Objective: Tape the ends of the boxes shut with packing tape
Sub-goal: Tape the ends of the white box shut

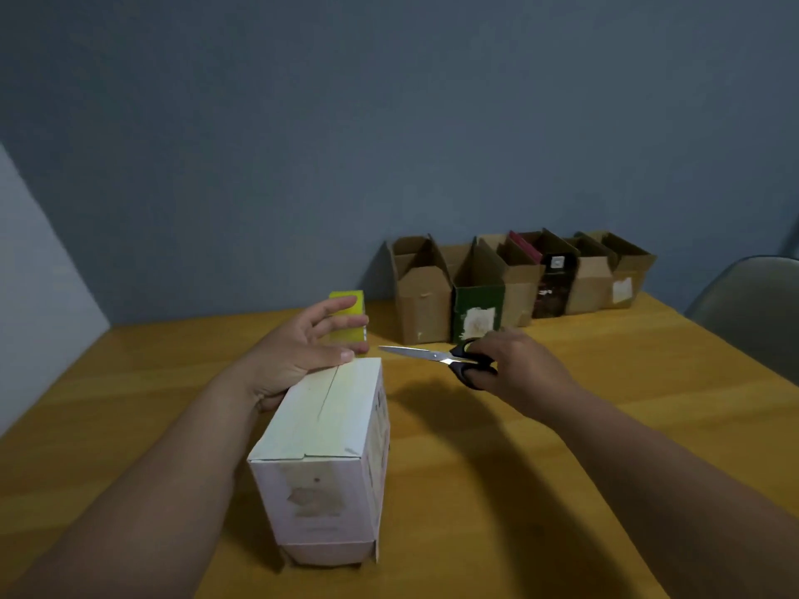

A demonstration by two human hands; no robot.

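A long white box [328,430] lies on the wooden table [583,425], one closed end toward me, a lengthwise seam on its top. My left hand [298,352] is at the box's far end; the thumb rests on the far top edge and the fingers are spread straight. My right hand [523,365] grips black-handled scissors [426,354], whose closed blades point left toward the far end of the box, a little above the table. No tape roll is in view.
A small yellow-green box [348,338] stands just behind my left fingers. Several cardboard boxes [519,283] with open top flaps line the blue wall at the back, one of them dark green [477,309]. A grey chair [752,304] stands at the table's right edge.
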